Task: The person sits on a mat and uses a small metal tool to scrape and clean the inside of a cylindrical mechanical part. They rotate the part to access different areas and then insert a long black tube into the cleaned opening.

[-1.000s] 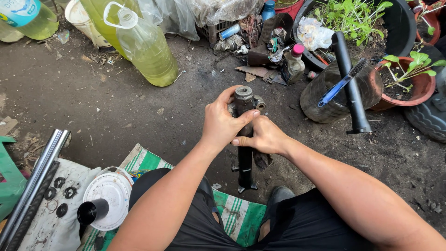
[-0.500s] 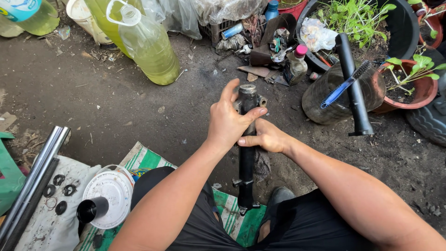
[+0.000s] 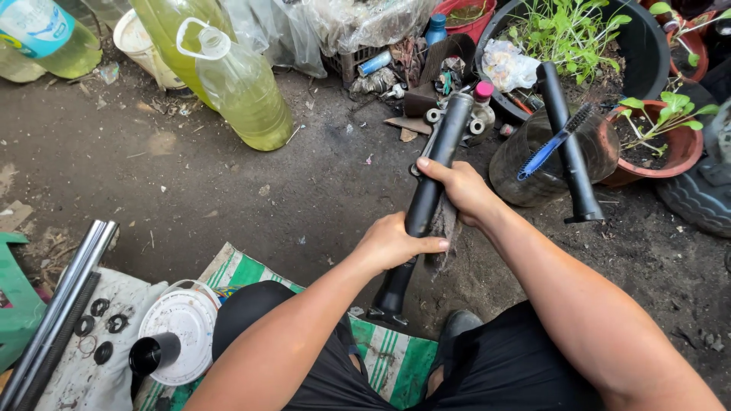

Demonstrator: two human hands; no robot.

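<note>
Left hand (image 3: 392, 245): closed round lower half of black fork tube (image 3: 423, 199), long axis running from foot near the knees up and away; grey rag (image 3: 444, 228) beside; right hand (image 3: 457, 188): wrapped round tube just above, nearer top end

Bare, dark, packed-dirt ground (image 3: 228, 190) fills the scene under flat daylight. Around a large black planter (image 3: 647, 46) of green weeds: a terracotta pot (image 3: 670, 152) just below it to the right, clear plastic sheeting (image 3: 335, 23) to its left, and a green-striped mat (image 3: 396, 358) well below it.
</note>
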